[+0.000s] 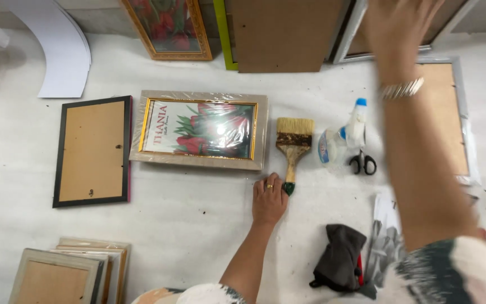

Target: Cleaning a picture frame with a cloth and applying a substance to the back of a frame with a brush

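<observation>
My left hand (269,198) rests on the white floor covering with its fingers at the green end of a wide paintbrush (293,142); it wears a ring. I cannot tell whether it grips the handle. Left of the brush lies a plastic-wrapped picture of red tulips (201,129) in a gold and beige frame. My right hand (400,25) is raised far out toward the frames leaning at the back, blurred, fingers apart and holding nothing. A silver bracelet (401,89) circles its wrist.
A spray bottle (344,139) and black scissors (363,162) lie right of the brush. A dark cloth (340,256) lies near me. A black frame (93,150) lies face down at left, stacked frames (68,270) at bottom left, more frames (170,28) along the back.
</observation>
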